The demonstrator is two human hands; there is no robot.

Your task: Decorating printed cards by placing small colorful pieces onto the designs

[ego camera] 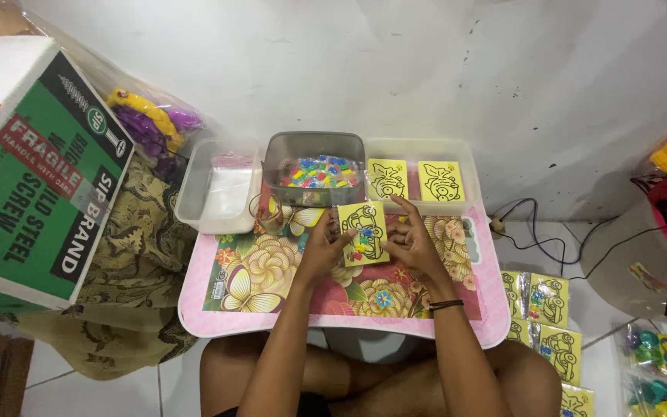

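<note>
Both hands meeting mid-frame over a pink floral lap table (218,309). Left hand (319,251) and right hand (413,245) each pinching a side of a yellow card (364,232) printed with a line drawing, small coloured pieces held against its face. Just above: a grey tub (275,166) of coloured bits, flanked left by a clear tray (188,197) with plastic sleeves, right by another clear tray (468,174) with two more yellow cards. Wall close behind, upper frame. Big green-and-white carton (36,170) crowding the left edge. Packed cards (546,309) stacked lower right on the tile floor, cables (534,232) beyond. Bare tabletop only in front of the wrists, near the table's lower rim.
</note>
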